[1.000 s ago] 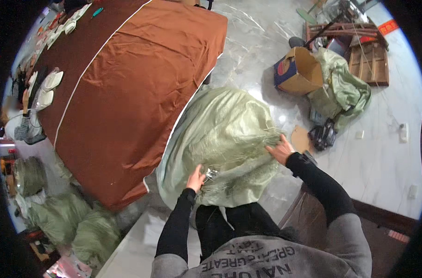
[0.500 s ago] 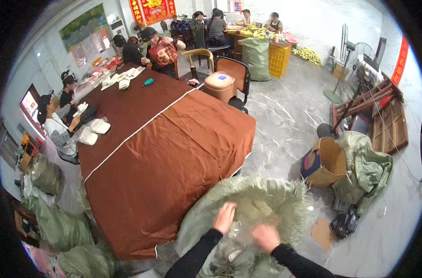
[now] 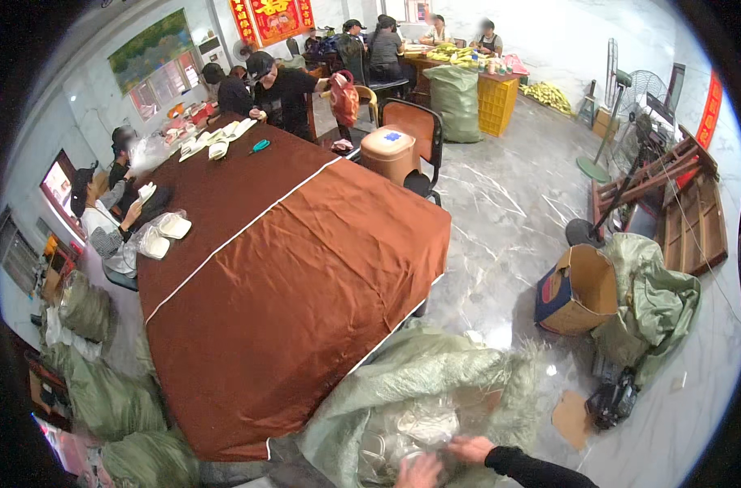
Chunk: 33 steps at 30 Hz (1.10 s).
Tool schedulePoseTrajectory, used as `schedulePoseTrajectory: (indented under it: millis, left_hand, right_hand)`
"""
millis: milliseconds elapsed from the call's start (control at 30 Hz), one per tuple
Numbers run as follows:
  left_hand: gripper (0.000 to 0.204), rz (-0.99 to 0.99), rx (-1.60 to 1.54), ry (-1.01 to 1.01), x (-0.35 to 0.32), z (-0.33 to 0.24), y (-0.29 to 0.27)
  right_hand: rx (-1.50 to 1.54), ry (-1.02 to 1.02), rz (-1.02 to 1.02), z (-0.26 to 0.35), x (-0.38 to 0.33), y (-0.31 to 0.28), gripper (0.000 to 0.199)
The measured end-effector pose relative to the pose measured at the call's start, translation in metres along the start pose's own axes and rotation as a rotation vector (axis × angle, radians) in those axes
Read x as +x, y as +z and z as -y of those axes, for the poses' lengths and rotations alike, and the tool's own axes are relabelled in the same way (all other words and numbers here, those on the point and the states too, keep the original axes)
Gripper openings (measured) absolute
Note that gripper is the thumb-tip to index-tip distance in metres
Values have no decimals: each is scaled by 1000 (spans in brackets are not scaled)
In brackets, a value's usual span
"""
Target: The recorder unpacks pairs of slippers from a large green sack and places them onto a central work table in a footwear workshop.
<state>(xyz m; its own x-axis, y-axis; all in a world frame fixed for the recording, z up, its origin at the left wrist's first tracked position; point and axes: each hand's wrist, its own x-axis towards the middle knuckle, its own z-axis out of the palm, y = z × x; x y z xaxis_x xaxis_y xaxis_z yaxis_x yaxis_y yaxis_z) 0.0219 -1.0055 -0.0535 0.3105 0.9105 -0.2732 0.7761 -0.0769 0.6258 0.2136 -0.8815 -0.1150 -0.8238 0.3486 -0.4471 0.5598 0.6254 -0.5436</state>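
Just beyond the right grip [image 3: 471,449], the green sack [image 3: 403,377] gapes.

- One left hand [image 3: 420,472], one right hand [image 3: 471,448]
- One open green woven sack [image 3: 378,378]
- Pale items in clear plastic [image 3: 427,419] inside, too jumbled to count
- At least three bulging green sacks [image 3: 118,398] at lower left
- One upright green sack [image 3: 454,104] farther back
- One open cardboard box [image 3: 578,290]
- One black plastic bag [image 3: 610,400]
- One yellow crate [image 3: 498,107]
- One lidded bin [image 3: 388,156]
- At least eight co-workers [image 3: 287,102]
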Motion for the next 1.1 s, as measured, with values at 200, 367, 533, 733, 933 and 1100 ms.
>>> schedulePoseTrajectory:
  millis: [200,367,533,733,933,1100]
  left_hand:
    - [25,304,-282,-12,-97,-12,152]
    - [68,-588,-349,-932,-42,35,117]
    - [95,-525,-649,-989,-1,87,145]
    - [100,-681,-826,-986,-6,80,152]
    - [81,-547,-776,-1106,-34,119,174]
    - [74,-849,-681,-1238,-69,92,150]
  right_hand:
    - [177,372,-264,-42,54,-24,28]
    - [-17,327,68,-19,86,1,47]
    - [50,332,-412,-16,108,70,53]
    - [355,324,-60,-4,80,27,89]
    - [-39,370,-239,0,84,23,76]
    - [909,700,-647,-29,82,59,67]
